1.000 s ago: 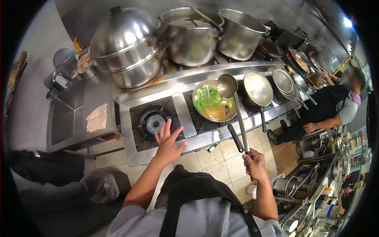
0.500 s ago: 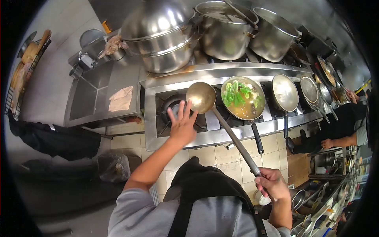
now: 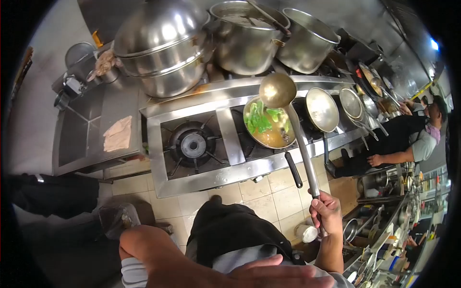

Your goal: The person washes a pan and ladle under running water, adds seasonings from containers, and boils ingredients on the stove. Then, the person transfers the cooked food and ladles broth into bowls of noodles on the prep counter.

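Note:
My right hand (image 3: 327,211) is wrapped round the long handle of a large metal ladle (image 3: 278,91), near the handle's end. The ladle's bowl hangs over the far right rim of a frying pan (image 3: 247,135), covering part of it. In the pan are leafy greens (image 3: 260,118) in yellowish broth. The pan's black handle (image 3: 294,170) points toward me. Close to the camera, in front of my apron (image 3: 225,225), is my left hand (image 3: 283,274); its fingers are stretched out flat, and it holds nothing I can see.
Left of the pan is a bare burner (image 3: 193,145). Another frying pan (image 3: 321,109) and several strainers (image 3: 351,103) lie to the right. Large pots (image 3: 249,48) line the back. A folded cloth (image 3: 117,134) lies on the left counter. A co-worker (image 3: 406,144) stands on the right.
The ladle's bowl has moved from beside the left burner to over the pan, still in my right hand. My left hand has come back from the stove to near my chest. The view has shifted.

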Demonstrator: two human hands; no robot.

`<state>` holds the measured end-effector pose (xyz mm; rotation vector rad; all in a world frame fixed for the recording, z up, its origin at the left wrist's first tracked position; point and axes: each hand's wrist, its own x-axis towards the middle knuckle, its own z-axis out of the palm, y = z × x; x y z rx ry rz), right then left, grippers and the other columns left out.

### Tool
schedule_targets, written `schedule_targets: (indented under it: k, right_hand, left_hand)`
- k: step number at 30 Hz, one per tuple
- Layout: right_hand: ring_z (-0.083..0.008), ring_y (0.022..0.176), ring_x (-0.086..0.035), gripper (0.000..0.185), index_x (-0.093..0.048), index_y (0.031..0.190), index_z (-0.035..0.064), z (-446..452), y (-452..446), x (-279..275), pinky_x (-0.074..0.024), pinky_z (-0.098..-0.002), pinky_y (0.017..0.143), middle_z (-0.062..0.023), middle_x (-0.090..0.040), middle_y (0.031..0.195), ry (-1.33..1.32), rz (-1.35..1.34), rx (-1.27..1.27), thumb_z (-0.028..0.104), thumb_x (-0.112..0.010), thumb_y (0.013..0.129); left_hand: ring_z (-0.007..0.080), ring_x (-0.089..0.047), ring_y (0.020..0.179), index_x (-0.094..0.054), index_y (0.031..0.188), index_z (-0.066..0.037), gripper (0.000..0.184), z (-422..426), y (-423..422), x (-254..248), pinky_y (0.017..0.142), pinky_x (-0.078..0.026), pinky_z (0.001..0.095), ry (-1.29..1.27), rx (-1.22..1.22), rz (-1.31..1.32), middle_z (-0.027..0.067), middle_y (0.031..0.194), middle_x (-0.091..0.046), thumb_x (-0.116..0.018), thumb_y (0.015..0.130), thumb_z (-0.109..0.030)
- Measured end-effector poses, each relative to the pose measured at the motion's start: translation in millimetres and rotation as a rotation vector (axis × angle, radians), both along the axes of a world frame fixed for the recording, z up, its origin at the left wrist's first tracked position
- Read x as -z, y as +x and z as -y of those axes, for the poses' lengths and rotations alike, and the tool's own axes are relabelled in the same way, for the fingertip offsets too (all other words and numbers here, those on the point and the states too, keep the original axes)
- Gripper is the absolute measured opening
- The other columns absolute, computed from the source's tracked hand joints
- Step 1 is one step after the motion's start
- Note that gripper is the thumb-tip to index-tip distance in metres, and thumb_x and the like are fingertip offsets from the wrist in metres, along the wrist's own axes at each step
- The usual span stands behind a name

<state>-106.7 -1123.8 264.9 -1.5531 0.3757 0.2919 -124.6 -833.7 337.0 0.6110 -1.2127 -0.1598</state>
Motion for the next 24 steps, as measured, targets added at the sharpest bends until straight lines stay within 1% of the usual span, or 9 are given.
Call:
schedule_targets:
  k: [3,9,11,13,14,17,21,23,24]
  right_hand:
    - [-0.0056,0.039,-0.041,0.030,-0.057,0.117,-0.0042,-8,-1,-8,-0.0339,-0.0192,0.035,-0.0021,-0.053,0.061,-0.135,0.100,0.058,0.008,-0.060,0.089]
    - [-0.0059,0.051,-0.048,0.040,-0.053,0.123,-0.0039,-20,-3,43,-0.0389,-0.0232,0.045,-0.0005,-0.051,0.063,-0.399,0.328,0.251,0.010,-0.064,0.087]
    - [-0.0153,0.053,-0.055,0.037,-0.051,0.121,0.0002,-19,-1,79,-0.0428,-0.0299,0.050,-0.0059,-0.054,0.062,-0.993,0.548,0.178,0.010,-0.063,0.088]
    - [-0.0423,0.062,-0.060,0.029,-0.048,0.114,0.0072,-29,-3,106,-0.0479,-0.0473,0.056,-0.0208,-0.062,0.071,-1.255,0.277,0.164,0.016,-0.060,0.089]
    - [-0.0441,0.064,-0.061,0.027,-0.049,0.112,0.0087,-33,-3,119,-0.0478,-0.0511,0.057,-0.0216,-0.063,0.074,-1.272,0.221,0.169,0.018,-0.059,0.089]
    - [-0.0429,0.076,-0.063,0.020,-0.056,0.101,0.0033,-43,-16,135,-0.0493,-0.0472,0.067,-0.0237,-0.065,0.081,-0.889,0.056,0.094,0.020,-0.057,0.090]
    - [-0.0359,0.075,-0.063,0.022,-0.058,0.102,0.0016,-75,-48,144,-0.0494,-0.0424,0.067,-0.0216,-0.063,0.080,-0.502,0.090,0.200,0.020,-0.056,0.090]
    - [-0.0363,0.074,-0.062,0.027,-0.057,0.106,0.0019,-84,-54,124,-0.0492,-0.0425,0.068,-0.0191,-0.062,0.079,-0.268,0.185,0.312,0.024,-0.055,0.091]
    - [-0.0357,0.075,-0.062,0.030,-0.056,0.110,0.0025,-81,-56,122,-0.0492,-0.0420,0.069,-0.0177,-0.062,0.080,-0.300,0.263,0.282,0.026,-0.055,0.092]
  left_hand:
    - [0.0427,0.000,0.144,-0.023,0.148,0.000,0.077,-17,15,-13,0.108,0.004,0.0587,0.022,0.192,-0.097,0.0398,0.146,-0.014,-0.037,0.092,-0.051]
    - [0.0458,-0.025,0.137,-0.031,0.144,0.000,0.071,-33,36,11,0.107,-0.012,0.0614,0.074,-0.131,0.058,0.0390,0.140,-0.030,-0.044,0.091,-0.044]
    - [0.0335,-0.032,0.135,-0.040,0.140,-0.002,0.060,-61,80,24,0.106,-0.025,0.0489,0.335,-0.040,0.145,0.0236,0.145,-0.033,-0.046,0.094,-0.039]
    - [0.0309,-0.044,0.127,-0.045,0.137,-0.003,0.053,-72,106,63,0.100,-0.037,0.0429,0.574,-0.269,0.229,0.0184,0.138,-0.045,-0.056,0.090,-0.024]
    - [0.0317,-0.050,0.122,-0.046,0.136,-0.003,0.054,-72,117,90,0.096,-0.043,0.0416,0.729,-0.439,0.234,0.0180,0.133,-0.052,-0.062,0.086,-0.014]
    - [0.0285,-0.055,0.117,-0.041,0.136,0.002,0.062,-38,103,133,0.094,-0.046,0.0399,1.289,-0.661,-0.106,0.0163,0.128,-0.056,-0.067,0.081,-0.010]
    - [0.0256,-0.049,0.123,-0.035,0.140,0.003,0.066,8,111,208,0.095,-0.045,0.0377,1.280,-0.064,-0.452,0.0202,0.133,-0.050,-0.067,0.085,-0.016]
    - [0.0270,-0.050,0.121,-0.034,0.139,0.005,0.064,50,103,210,0.097,-0.044,0.0370,1.223,0.058,-0.382,0.0201,0.134,-0.048,-0.066,0.088,-0.018]
    - [0.0263,-0.051,0.120,-0.034,0.138,0.005,0.062,71,97,210,0.098,-0.043,0.0371,1.018,0.157,-0.424,0.0188,0.133,-0.048,-0.065,0.089,-0.018]
